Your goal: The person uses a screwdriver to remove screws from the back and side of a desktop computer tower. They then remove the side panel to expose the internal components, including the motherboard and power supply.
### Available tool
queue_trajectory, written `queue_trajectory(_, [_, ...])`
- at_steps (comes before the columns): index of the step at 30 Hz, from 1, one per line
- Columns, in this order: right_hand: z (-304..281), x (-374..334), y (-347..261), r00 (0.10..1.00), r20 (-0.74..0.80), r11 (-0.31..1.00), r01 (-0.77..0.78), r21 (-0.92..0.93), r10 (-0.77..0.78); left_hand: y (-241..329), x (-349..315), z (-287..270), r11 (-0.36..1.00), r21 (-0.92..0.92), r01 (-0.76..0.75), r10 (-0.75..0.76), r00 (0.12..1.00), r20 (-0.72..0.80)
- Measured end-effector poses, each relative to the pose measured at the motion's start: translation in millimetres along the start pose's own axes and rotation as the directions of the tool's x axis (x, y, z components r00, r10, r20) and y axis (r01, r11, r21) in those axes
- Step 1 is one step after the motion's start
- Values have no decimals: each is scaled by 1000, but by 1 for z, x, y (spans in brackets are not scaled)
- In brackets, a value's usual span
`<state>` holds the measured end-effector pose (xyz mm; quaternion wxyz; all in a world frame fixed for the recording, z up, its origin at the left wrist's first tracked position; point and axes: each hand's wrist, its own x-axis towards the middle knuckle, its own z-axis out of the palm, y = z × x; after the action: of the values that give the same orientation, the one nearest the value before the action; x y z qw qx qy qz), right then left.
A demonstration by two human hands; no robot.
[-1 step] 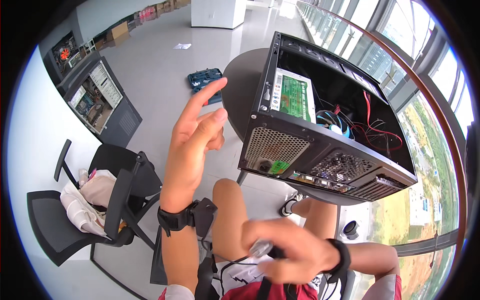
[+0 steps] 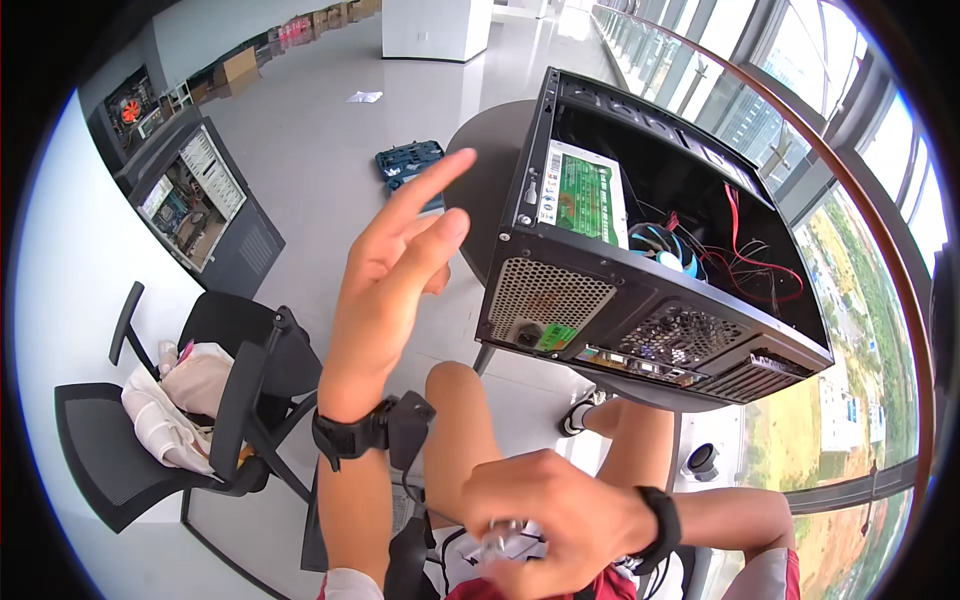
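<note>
My left hand [image 2: 390, 265] is raised just left of an open black computer case [image 2: 640, 275]. Its forefinger points out and its thumb stands apart, while the other fingers curl; nothing shows between them. Low over my lap, my right hand [image 2: 560, 520] is closed around a shiny grey object [image 2: 503, 538], blurred and mostly covered by the fingers. Inside the case sit a power supply [image 2: 580, 190] with a green label, a fan [image 2: 665, 250] with blue parts, and red cables [image 2: 738, 225]. The vented back panel of the case faces me.
The case rests on a round dark table [image 2: 490, 150]. On the floor behind it lies a blue tool case [image 2: 405, 158]. Another opened computer [image 2: 200, 200] stands at the left, near a black chair [image 2: 130, 450] with cloth on it. A railing [image 2: 840, 160] runs along the right.
My left hand has shifted slightly right, toward the computer case. My right hand has moved a little, and the grey object in it sits lower and further left.
</note>
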<state>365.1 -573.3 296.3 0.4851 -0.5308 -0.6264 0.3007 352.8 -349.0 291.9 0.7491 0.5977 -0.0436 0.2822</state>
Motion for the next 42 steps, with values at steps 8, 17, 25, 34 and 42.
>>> queue_trajectory(8, [18, 34, 15, 495, 446, 149, 776, -613, -745, 5, 37, 0, 844, 503, -187, 35, 954, 297])
queue_trajectory(17, [28, 11, 68, 737, 230, 460, 601, -654, -635, -5, 41, 12, 847, 504, -168, 44, 968, 249])
queue_trajectory(25, [23, 27, 111, 738, 135, 425, 517, -743, -662, -12, 34, 21, 856, 464, -226, 123, 962, 242])
queue_trajectory(34, [59, 13, 92, 833, -532, 776, -230, -587, -155, -9, 36, 15, 853, 499, -151, 43, 974, 222])
queue_trajectory(42, [21, 20, 45, 907, 187, 710, 412, -571, -376, -6, 46, 13, 844, 512, -162, 50, 973, 226])
